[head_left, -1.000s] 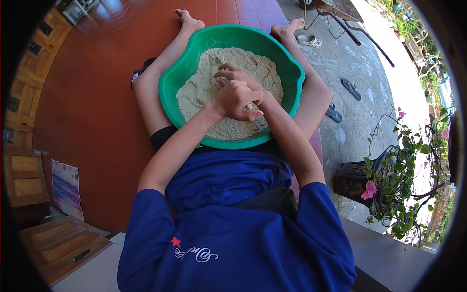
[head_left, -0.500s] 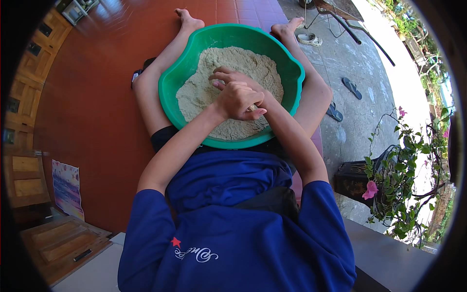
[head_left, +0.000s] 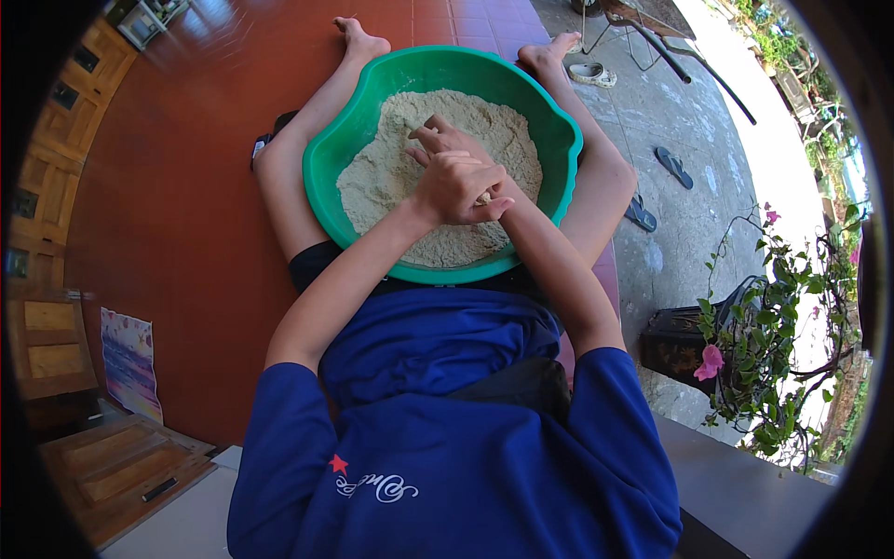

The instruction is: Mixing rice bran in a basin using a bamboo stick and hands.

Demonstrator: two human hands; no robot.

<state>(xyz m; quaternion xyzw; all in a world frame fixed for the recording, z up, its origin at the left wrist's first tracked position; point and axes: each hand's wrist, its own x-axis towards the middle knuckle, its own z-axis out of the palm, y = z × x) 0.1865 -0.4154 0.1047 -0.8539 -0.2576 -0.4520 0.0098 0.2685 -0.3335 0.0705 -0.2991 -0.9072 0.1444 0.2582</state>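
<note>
A green plastic basin (head_left: 321, 177) rests between my legs, holding a layer of pale beige, crumbly flour-like meal (head_left: 507, 140). My left hand (head_left: 458, 189) is closed over the meal, and a bit of the same beige stuff shows beside its thumb. It lies across my right wrist, so the two forearms cross. Farther into the basin, my right hand (head_left: 454, 140) is over the meal with its fingers bent and apart. Its palm is turned from view, and part of it is hidden behind my left hand.
My bare legs flank the basin on a red tiled floor (head_left: 196, 233). To the right, a grey concrete strip holds dark flip-flops (head_left: 673, 169), a pale clog (head_left: 592, 74) and a wheelbarrow (head_left: 652, 19). A potted plant with pink flowers (head_left: 710, 363) stands at the lower right.
The fingers of my right hand have lifted and shifted slightly to the right. My left hand stays closed at the right wrist, moved very little.
</note>
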